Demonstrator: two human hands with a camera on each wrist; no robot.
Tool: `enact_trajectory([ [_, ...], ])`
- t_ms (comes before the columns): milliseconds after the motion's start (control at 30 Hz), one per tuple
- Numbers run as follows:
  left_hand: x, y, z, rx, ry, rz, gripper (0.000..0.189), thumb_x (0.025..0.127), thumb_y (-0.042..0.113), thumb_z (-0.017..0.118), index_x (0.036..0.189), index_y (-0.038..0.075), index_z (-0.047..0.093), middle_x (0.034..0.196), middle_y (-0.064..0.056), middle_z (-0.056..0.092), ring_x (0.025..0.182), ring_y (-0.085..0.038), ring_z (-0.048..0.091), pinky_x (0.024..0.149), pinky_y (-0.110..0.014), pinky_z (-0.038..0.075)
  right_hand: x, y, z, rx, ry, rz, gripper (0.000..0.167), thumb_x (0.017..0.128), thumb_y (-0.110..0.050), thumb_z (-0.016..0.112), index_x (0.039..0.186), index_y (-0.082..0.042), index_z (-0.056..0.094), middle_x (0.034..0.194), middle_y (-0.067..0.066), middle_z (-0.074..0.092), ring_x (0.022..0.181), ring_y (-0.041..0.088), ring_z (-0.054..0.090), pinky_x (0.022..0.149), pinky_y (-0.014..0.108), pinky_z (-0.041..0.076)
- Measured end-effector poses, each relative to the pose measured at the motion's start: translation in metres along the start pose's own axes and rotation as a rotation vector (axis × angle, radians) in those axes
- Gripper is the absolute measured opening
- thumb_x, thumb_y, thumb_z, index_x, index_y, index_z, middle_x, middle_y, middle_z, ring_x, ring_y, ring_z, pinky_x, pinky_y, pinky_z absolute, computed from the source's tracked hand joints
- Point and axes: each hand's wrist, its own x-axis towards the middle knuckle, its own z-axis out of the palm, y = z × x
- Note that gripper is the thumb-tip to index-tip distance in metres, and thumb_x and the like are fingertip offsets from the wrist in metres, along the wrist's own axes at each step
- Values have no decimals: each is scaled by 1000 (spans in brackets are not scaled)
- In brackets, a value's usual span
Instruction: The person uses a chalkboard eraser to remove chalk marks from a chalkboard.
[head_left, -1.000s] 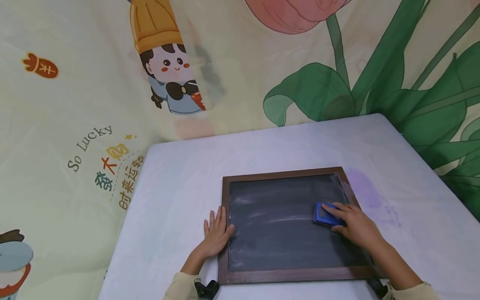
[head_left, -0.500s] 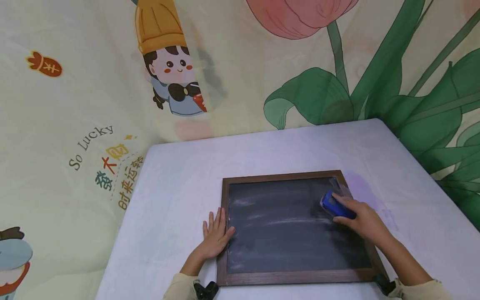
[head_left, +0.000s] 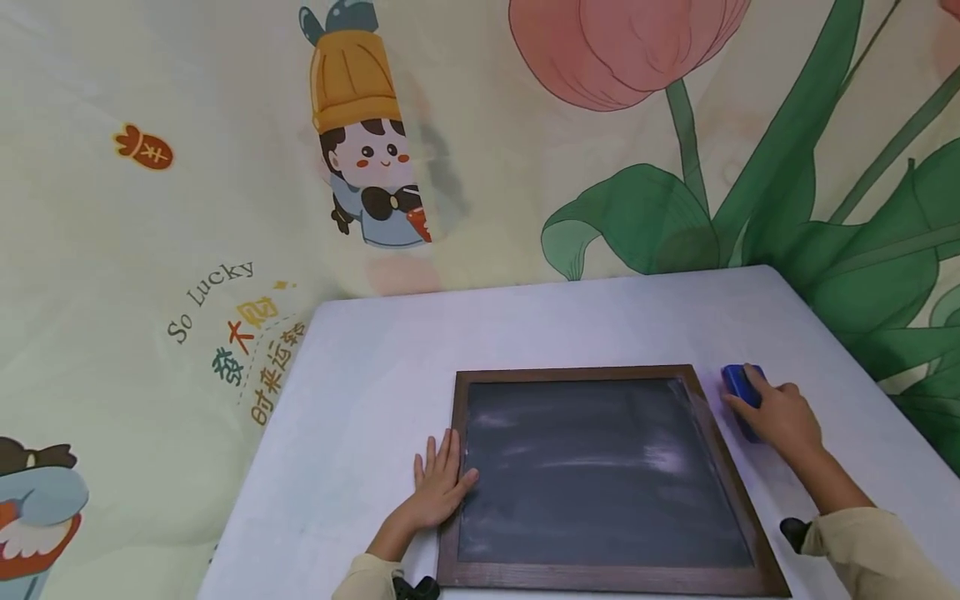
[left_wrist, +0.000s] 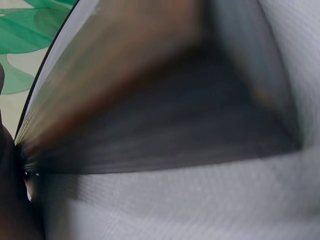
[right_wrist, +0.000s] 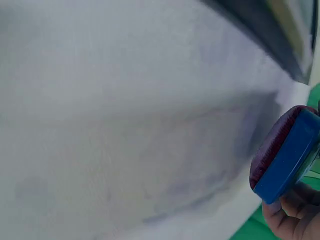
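A framed chalkboard (head_left: 592, 492) lies on the table, its dark surface streaked with pale smears. My left hand (head_left: 437, 490) rests on the board's left edge, fingers spread and straight, thumb over the frame. Beyond the right edge of the board, my right hand (head_left: 783, 421) grips a blue chalkboard eraser (head_left: 738, 385). In the right wrist view the eraser (right_wrist: 287, 157) shows a dark reddish felt pad, with fingers (right_wrist: 295, 212) curled at its side. The left wrist view is blurred; the dark underside or edge of the board (left_wrist: 160, 120) fills its middle.
A white-covered table (head_left: 390, 350) carries the board, with faint purple stains to its right. Behind it hangs a printed backdrop (head_left: 480, 167) with a flower, green leaves and a cartoon figure. Black wrist devices (head_left: 793, 533) sit at the sleeves.
My right hand has carried the eraser from the board's right part, off over the frame to the right. The left hand stays on the left edge. The head view has tilted up slightly.
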Motion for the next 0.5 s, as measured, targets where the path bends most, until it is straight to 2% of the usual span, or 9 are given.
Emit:
enact_trajectory([
  [133, 4, -1, 1, 8, -9, 14, 77, 96, 48, 34, 146, 0, 0, 153, -19, -2, 137, -41, -16, 101, -61, -12, 5, 11, 10, -35, -92, 46, 82, 89, -55, 44, 142, 2, 18, 99, 47, 35, 80, 55, 49, 50, 48, 42],
  [233, 7, 0, 2, 17, -9, 21, 77, 96, 48, 34, 146, 0, 0, 153, -19, -2, 137, -41, -16, 101, -61, -11, 7, 11, 15, -61, -119, 83, 84, 87, -57, 46, 142, 1, 18, 99, 44, 34, 83, 54, 48, 50, 48, 43],
  [367, 8, 1, 2, 29, -14, 20, 77, 95, 48, 34, 146, 1, -1, 153, -19, -2, 137, -41, -16, 101, -62, -11, 7, 8, 19, -79, -101, 114, 87, 84, -59, 49, 141, 1, 22, 98, 42, 35, 86, 53, 46, 50, 48, 43],
  [433, 9, 3, 2, 46, -20, 12, 77, 95, 47, 35, 146, 1, 0, 153, -19, -1, 137, -41, -14, 102, -62, -10, 7, 9, 22, -67, -77, 117, 87, 86, -61, 46, 140, 3, 22, 101, 43, 34, 91, 56, 43, 53, 52, 43],
  [500, 9, 5, 1, 72, -37, -6, 77, 95, 48, 36, 146, 2, 2, 153, -19, 1, 138, -41, -12, 103, -62, -8, 3, 8, 26, -55, -47, 105, 86, 88, -62, 39, 140, 4, 20, 108, 46, 31, 99, 60, 37, 62, 59, 41],
])
